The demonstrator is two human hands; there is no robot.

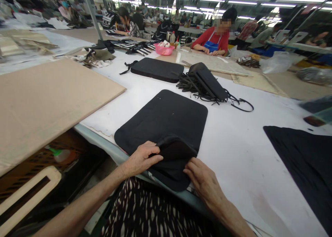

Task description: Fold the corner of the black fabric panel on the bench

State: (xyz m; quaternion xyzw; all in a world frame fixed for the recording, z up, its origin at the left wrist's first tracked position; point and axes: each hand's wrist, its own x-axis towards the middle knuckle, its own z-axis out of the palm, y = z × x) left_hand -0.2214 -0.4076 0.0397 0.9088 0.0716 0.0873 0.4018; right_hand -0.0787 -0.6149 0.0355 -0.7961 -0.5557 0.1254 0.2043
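Note:
A black fabric panel [171,112] with rounded corners lies on the white-covered table, its near end buckled up into a raised fold. My left hand [145,157] is at the left side of this fold, thumb and fingers closed around the cloth. At the right edge, my right hand [203,176] pinches the panel between thumb and curled fingers. The near corner droops at the table's front edge. Some fingertips are hidden by the cloth.
Beyond the panel are a flat black padded piece [157,69] and a black block-shaped piece [207,81] on a heap of black strips. A large tan board [52,98] juts in at left. More black fabric [303,161] lies at right. A co-worker [218,36] sits opposite.

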